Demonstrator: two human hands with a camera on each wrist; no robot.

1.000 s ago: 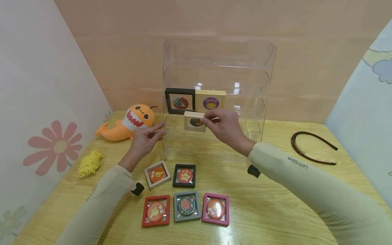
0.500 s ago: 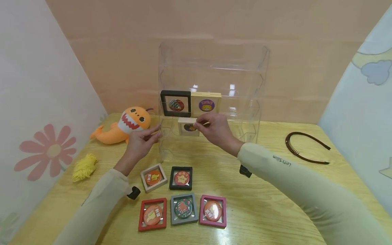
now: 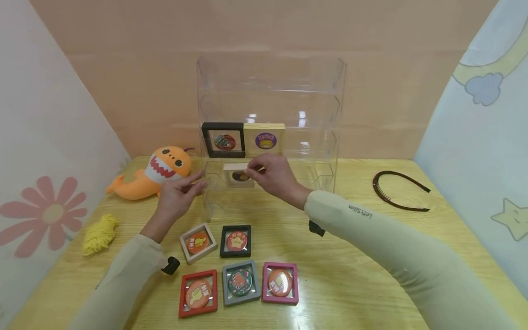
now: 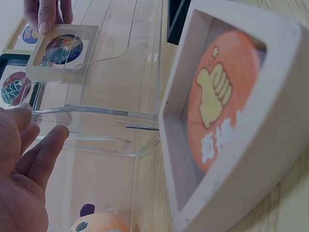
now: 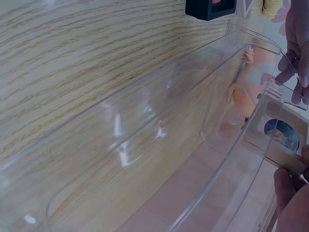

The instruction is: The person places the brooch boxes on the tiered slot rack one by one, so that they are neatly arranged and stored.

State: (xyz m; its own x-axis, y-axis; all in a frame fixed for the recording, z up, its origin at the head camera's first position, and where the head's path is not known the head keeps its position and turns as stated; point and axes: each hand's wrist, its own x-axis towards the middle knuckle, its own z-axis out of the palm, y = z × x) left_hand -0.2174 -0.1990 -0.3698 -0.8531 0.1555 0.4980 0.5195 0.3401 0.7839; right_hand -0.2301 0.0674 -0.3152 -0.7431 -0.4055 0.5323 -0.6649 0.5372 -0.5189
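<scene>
My right hand (image 3: pixel 275 178) pinches a small cream display frame (image 3: pixel 232 181) by its right edge, between thumb and fingers. Inside it is a dark round badge (image 4: pixel 64 49). The frame sits low in a tier of the clear plastic rack (image 3: pixel 272 82), its lower part behind the transparent front lip. One tier up, a black frame (image 3: pixel 206 153) and a pale yellow frame (image 3: pixel 250 133) stand side by side. My left hand (image 3: pixel 176 199) grips the rack's left side edge with thumb and fingers.
In front of the rack lie a pinkish-beige frame (image 3: pixel 184 250), a black frame (image 3: pixel 223 243), a red one (image 3: pixel 181 298), a grey one (image 3: pixel 226 293) and a magenta one (image 3: pixel 295 284). An orange shark plush (image 3: pixel 136 188) and yellow yarn (image 3: pixel 100 234) are left, a brown headband (image 3: pixel 376 185) right.
My right hand has lowered the cream frame within the rack; its top now shows below the black frame's bottom edge. My left hand stays at the rack's side. The head view has shifted.
</scene>
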